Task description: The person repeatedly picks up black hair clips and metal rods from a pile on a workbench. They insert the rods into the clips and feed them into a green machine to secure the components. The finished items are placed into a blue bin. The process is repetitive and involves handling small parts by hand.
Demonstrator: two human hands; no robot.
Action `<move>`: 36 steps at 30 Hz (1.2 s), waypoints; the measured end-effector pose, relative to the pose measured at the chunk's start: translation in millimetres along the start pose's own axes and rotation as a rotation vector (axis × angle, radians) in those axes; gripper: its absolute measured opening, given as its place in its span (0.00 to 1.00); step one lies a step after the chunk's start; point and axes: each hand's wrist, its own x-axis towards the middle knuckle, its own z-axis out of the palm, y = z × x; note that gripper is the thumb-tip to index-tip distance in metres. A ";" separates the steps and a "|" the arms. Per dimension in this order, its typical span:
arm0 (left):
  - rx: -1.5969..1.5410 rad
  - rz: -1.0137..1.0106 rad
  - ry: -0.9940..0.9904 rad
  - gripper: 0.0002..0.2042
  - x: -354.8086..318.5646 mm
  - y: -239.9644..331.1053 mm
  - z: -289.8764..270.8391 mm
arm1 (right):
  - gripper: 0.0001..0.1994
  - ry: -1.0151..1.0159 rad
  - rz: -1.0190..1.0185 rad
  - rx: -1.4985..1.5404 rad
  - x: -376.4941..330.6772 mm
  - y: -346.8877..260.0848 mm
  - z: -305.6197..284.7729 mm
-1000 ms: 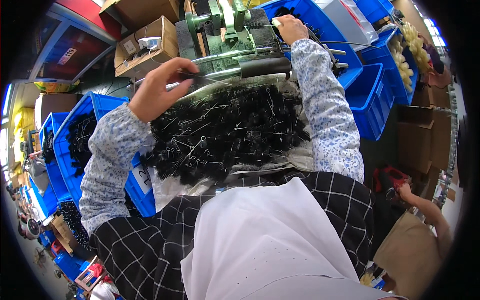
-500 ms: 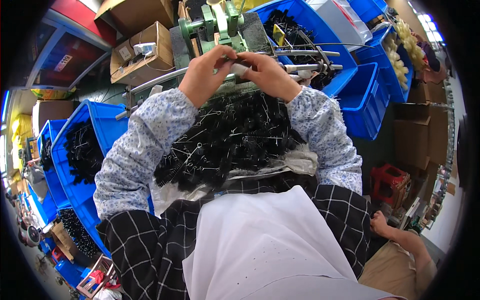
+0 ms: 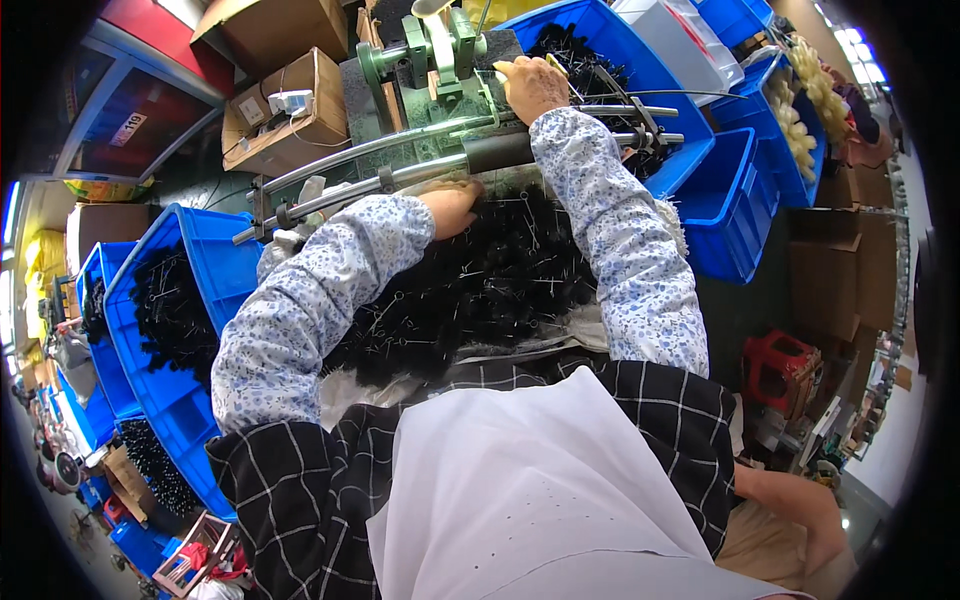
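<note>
A big heap of small black bristle brushes with twisted wire stems and looped ends [image 3: 470,275] lies before me. My left hand [image 3: 452,207] is low at the heap's far edge, just under a metal rail [image 3: 425,172]; its fingertips are partly hidden there. Beyond the rail, my right hand [image 3: 535,88] is raised beside a green bench machine [image 3: 440,50]. Its fingers are closed, with a small yellowish bit showing at the tips; what they hold I cannot make out. Both my forearms wear flowered sleeves.
Blue bins of black brushes stand at the left [image 3: 165,300] and far right [image 3: 585,50]. An empty-looking blue bin [image 3: 735,210] is at the right, near a red stool [image 3: 780,365]. A cardboard box [image 3: 285,110] sits left of the machine. Another person's arm [image 3: 795,505] shows at lower right.
My hands, together above the rail before, have parted. The right has moved up and right to the machine; the left has dropped to the heap. The other person's arm has shifted.
</note>
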 end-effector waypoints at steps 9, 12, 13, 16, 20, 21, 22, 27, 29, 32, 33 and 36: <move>0.121 0.126 0.067 0.20 -25.1 23.3 -26.3 | 0.11 0.044 -0.029 0.014 -1.7 3.2 1.8; 0.146 0.129 0.036 0.19 -35.5 34.6 -39.1 | 0.11 0.054 -0.025 0.040 2.3 12.1 13.4; 0.131 0.098 -0.008 0.20 -38.2 38.4 -44.0 | 0.11 0.031 -0.020 0.036 4.1 12.2 14.2; 0.096 0.189 0.063 0.19 -39.6 36.6 -47.9 | 0.12 -0.003 -0.056 -0.011 10.6 12.9 17.3; -0.039 0.226 0.149 0.14 -48.8 33.1 -56.2 | 0.17 0.001 0.017 -0.092 -1.2 8.1 1.1; -0.038 0.235 0.164 0.14 -53.4 29.1 -56.8 | 0.18 0.027 0.064 -0.125 -2.8 9.6 -1.4; -0.044 0.250 0.171 0.14 -57.6 25.0 -55.3 | 0.21 0.019 0.113 -0.088 -8.1 15.2 0.3; -0.064 0.271 0.180 0.14 -81.1 28.6 -64.4 | 0.14 0.109 0.067 0.007 -13.4 12.6 17.1; -0.092 0.238 0.168 0.12 -87.9 33.7 -72.5 | 0.11 0.088 0.089 0.054 -9.5 -7.0 14.3; -0.150 0.194 0.188 0.11 -91.9 39.2 -80.3 | 0.09 0.116 0.050 0.051 -3.7 -34.4 16.1; -0.179 0.161 0.178 0.12 -92.4 41.3 -83.5 | 0.09 0.128 0.058 0.022 -3.5 -46.0 15.2; -0.169 0.191 0.181 0.11 -88.0 39.6 -86.8 | 0.08 0.094 0.053 -0.056 0.3 -60.4 21.1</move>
